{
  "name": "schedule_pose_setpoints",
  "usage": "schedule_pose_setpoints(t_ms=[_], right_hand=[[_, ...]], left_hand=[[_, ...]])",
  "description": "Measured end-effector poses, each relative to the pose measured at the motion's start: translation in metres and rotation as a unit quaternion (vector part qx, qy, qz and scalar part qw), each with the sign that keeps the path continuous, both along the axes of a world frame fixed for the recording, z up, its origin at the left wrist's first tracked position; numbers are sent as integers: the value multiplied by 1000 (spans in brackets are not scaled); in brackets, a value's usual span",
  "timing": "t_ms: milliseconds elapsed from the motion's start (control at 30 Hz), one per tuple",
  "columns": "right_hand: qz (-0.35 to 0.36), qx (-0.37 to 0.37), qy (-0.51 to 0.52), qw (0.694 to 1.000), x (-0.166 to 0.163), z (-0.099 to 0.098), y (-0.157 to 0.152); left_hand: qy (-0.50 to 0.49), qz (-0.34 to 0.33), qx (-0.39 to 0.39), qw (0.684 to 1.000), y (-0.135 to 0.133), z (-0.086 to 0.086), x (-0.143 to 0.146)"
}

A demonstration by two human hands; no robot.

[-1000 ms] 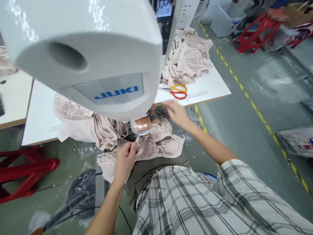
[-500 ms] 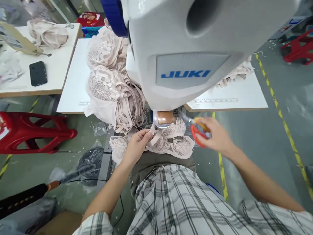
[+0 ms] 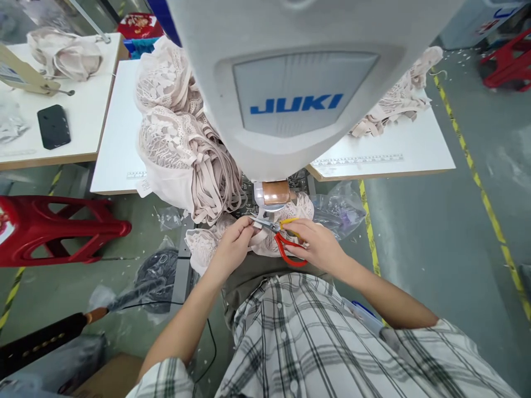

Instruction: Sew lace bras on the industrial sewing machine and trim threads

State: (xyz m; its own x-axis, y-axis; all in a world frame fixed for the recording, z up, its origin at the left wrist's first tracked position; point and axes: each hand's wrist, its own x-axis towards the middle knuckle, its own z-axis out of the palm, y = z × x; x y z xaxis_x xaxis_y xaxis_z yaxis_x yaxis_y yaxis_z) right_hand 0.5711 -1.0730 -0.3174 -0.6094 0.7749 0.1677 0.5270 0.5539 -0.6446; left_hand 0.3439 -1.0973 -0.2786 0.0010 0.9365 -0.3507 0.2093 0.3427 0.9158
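Note:
In front of the JUKI sewing machine [image 3: 296, 105], my left hand [image 3: 233, 243] pinches a strap of a pale pink lace bra [image 3: 201, 249]. The bra lies across my lap and up to the machine's needle area, partly covered by both hands. My right hand [image 3: 319, 243] is closed around scissors [image 3: 286, 249] with one red and one yellow handle. The blades point left and reach the strap right by my left fingertips. Whether they are fully closed is too small to tell.
A heap of lace bras [image 3: 178, 149] stands left of the machine, and more pale lace pieces [image 3: 394, 105] lie on the right table wing. A phone [image 3: 53, 127] rests on the neighbouring table. Red stools [image 3: 62, 229] stand on the floor at the left and far right.
My right hand has brought the scissors left, from beside the machine to the strap at my left fingers. My left hand still pinches the bra. The view has shifted slightly.

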Motion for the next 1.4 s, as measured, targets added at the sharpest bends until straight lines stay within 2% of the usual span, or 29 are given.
schedule_pose_setpoints(t_ms=[100, 200, 367, 633, 833, 1000, 1067, 1167, 1267, 1367, 1400], right_hand=[[-24, -27, 40, 999, 6, -4, -6], [-58, -23, 88, 994, 9, -9, -13], [-44, -33, 100, 993, 0, -14, -17], [-26, -66, 122, 990, -19, -11, -7], [-37, -119, 98, 987, -13, -9, -6], [-69, -114, 92, 987, 2, -10, -7], [-86, -106, 77, 988, 15, -8, -5], [-115, -108, 18, 987, 38, 0, 11], [-186, -78, -63, 977, 58, 11, 51], [-271, -4, -120, 955, 70, 21, 112], [-272, 20, -129, 953, 73, 25, 131]], left_hand=[[-32, 14, 5, 999, 1, -2, -3], [-49, 28, 31, 998, 1, -5, -9], [-79, 37, 13, 996, 3, -7, -15], [-111, 19, -23, 993, 8, -11, -16], [-100, 19, -12, 995, 7, -11, -19], [-78, 48, 3, 996, 7, -7, -16], [-31, 61, 32, 997, 7, -7, -16], [120, 46, 120, 985, 6, -9, -18], [224, 15, 182, 957, 5, -9, -21], [183, -26, 147, 972, 9, -2, -22], [149, -42, 120, 981, 12, 2, -23]])
